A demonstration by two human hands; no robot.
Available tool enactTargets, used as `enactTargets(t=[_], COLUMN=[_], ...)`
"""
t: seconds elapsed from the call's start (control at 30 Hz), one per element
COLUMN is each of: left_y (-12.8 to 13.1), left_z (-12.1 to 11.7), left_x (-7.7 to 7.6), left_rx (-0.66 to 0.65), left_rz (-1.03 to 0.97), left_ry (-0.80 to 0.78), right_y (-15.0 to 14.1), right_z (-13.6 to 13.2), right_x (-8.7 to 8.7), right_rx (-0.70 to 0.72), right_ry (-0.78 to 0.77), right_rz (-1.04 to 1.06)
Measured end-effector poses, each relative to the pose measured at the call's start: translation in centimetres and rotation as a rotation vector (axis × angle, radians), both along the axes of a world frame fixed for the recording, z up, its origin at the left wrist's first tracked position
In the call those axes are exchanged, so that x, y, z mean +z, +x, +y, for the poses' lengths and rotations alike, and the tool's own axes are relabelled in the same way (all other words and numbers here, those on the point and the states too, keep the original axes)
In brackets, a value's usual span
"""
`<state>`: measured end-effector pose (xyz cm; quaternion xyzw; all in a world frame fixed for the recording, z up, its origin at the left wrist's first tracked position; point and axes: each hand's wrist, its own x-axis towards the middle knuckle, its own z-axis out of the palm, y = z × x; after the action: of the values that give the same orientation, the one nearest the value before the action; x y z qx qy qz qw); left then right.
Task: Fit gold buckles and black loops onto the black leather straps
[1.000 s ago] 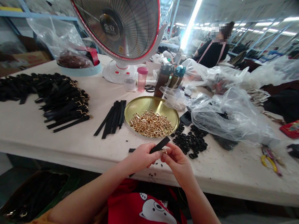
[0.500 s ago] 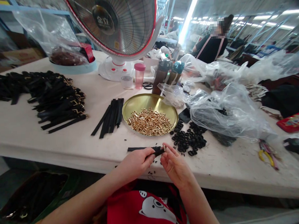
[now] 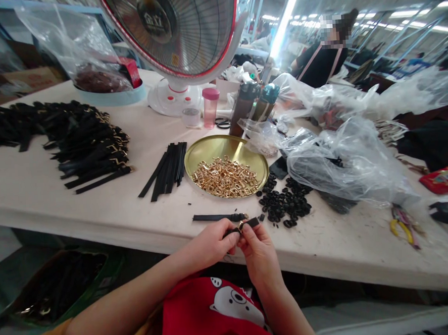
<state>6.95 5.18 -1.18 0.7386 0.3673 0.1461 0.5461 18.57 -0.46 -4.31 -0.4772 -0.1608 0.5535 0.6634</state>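
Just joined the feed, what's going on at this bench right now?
A person's left hand and right hand are pinching a short black strap with a small gold fitting at it. Another black strap lies on the table just ahead. Beyond sit a brass tray of gold fittings, loose black strips, and small black pieces.

Both forearms [image 3: 129,299] angle inward. The left hand [image 3: 209,244] and right hand [image 3: 260,256] meet close together, curled into tight pinches.
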Motion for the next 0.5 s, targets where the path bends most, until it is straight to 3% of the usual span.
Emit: enactTargets(t=[0.13, 0.33, 0.5], left_y=[0.0, -0.2, 0.0], left_z=[-0.2, -0.2, 0.2], left_x=[-0.2, 0.8, 0.0], left_rx=[0.018, -0.008, 0.063], left_rz=[-0.027, 0.018, -0.075], left_ry=[-0.026, -0.043, -0.135], right_y=[-0.2, 0.5, 0.1], right_z=[-0.3, -0.2, -0.5], right_x=[0.2, 0.3, 0.0], right_rx=[0.065, -0.019, 0.026], right_ry=[0.025, -0.002, 0.013], right_rz=[-0.047, -0.094, -0.209])
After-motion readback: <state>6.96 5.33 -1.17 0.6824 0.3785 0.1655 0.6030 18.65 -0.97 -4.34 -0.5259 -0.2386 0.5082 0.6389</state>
